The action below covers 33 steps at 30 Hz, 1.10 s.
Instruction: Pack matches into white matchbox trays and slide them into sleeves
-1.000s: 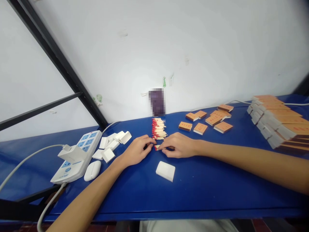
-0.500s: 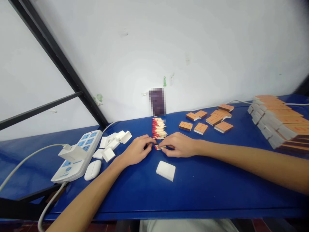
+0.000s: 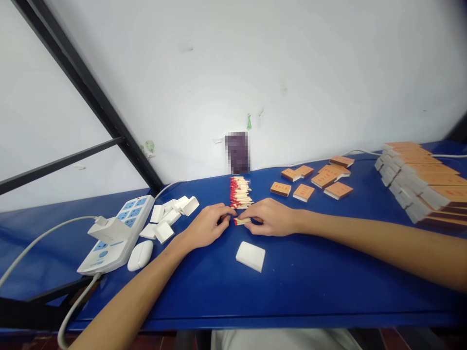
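Observation:
On the blue table, a small bunch of matches (image 3: 241, 221) with red heads to the left lies between my two hands. My right hand (image 3: 272, 217) grips it at the plain ends, index finger at the far side and thumb at the near side. My left hand (image 3: 209, 224) rests by the red heads, fingers bent, index fingertip stretched toward the bunch and apart from the thumb; nothing shows in it. Just beyond lies a larger pile of matches (image 3: 241, 192), heads also left. A white matchbox tray (image 3: 250, 256) sits nearer me, apart from both hands.
Several white trays (image 3: 164, 232) lie left, beside a white earphone case (image 3: 140, 255) and a power strip (image 3: 138, 206) with a plugged-in charger. Several orange matchbox sleeves (image 3: 303, 192) lie right, before a stack of matchboxes (image 3: 423, 180). A pixelated dark object (image 3: 238, 153) leans against the wall.
My right index finger has shifted slightly, and more of the small bunch of matches shows between finger and thumb. My left hand is almost unchanged.

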Each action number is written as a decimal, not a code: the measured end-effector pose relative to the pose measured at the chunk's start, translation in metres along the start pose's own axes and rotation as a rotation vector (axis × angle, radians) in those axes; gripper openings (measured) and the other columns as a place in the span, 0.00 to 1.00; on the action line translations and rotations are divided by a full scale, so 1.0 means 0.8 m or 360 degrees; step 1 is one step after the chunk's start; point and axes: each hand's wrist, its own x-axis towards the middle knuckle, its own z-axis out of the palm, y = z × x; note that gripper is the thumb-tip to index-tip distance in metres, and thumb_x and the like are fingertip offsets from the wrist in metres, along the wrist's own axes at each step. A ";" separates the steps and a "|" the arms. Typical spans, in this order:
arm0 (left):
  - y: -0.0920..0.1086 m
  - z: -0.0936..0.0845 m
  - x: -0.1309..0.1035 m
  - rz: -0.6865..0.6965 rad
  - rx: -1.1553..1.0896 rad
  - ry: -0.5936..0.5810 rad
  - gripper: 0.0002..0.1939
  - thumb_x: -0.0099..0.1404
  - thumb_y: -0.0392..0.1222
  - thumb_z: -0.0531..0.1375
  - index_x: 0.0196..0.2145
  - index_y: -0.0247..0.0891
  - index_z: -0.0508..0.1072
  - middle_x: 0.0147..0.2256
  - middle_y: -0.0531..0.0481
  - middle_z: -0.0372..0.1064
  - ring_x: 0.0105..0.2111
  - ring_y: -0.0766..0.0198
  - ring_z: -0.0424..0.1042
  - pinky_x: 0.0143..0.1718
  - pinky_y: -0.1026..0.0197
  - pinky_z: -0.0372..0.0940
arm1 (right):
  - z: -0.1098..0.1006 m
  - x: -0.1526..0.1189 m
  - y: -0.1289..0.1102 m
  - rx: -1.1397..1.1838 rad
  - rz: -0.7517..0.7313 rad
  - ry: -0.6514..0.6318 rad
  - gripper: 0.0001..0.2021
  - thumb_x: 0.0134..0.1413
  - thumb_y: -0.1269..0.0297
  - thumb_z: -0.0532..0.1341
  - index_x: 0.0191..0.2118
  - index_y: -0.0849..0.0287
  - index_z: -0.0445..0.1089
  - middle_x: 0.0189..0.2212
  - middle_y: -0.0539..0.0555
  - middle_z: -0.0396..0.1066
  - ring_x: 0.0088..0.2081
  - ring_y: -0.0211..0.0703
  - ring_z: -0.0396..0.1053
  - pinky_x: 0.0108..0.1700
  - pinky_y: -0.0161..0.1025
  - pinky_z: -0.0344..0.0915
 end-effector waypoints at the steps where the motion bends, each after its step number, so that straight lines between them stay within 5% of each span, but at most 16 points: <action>1: -0.001 0.000 0.000 0.0001 -0.0005 0.0003 0.13 0.69 0.35 0.50 0.44 0.39 0.73 0.31 0.51 0.67 0.29 0.67 0.65 0.32 0.64 0.58 | 0.001 0.000 0.001 -0.0010 -0.0003 0.0006 0.12 0.57 0.66 0.56 0.42 0.58 0.75 0.29 0.51 0.73 0.27 0.37 0.65 0.31 0.34 0.56; 12: -0.007 0.002 0.001 -0.0129 0.0092 0.0203 0.14 0.69 0.36 0.50 0.48 0.38 0.71 0.30 0.50 0.67 0.29 0.64 0.66 0.33 0.61 0.60 | 0.010 -0.001 0.002 -0.0226 0.0335 0.0239 0.17 0.59 0.62 0.54 0.50 0.57 0.73 0.45 0.54 0.76 0.42 0.46 0.73 0.40 0.38 0.63; 33: -0.013 0.003 0.001 -0.0162 0.0220 0.0180 0.13 0.69 0.38 0.50 0.44 0.38 0.73 0.30 0.50 0.66 0.30 0.63 0.66 0.32 0.61 0.59 | 0.007 -0.001 0.001 -0.0229 0.0322 0.0194 0.15 0.59 0.63 0.55 0.46 0.57 0.75 0.40 0.54 0.77 0.39 0.44 0.73 0.38 0.36 0.61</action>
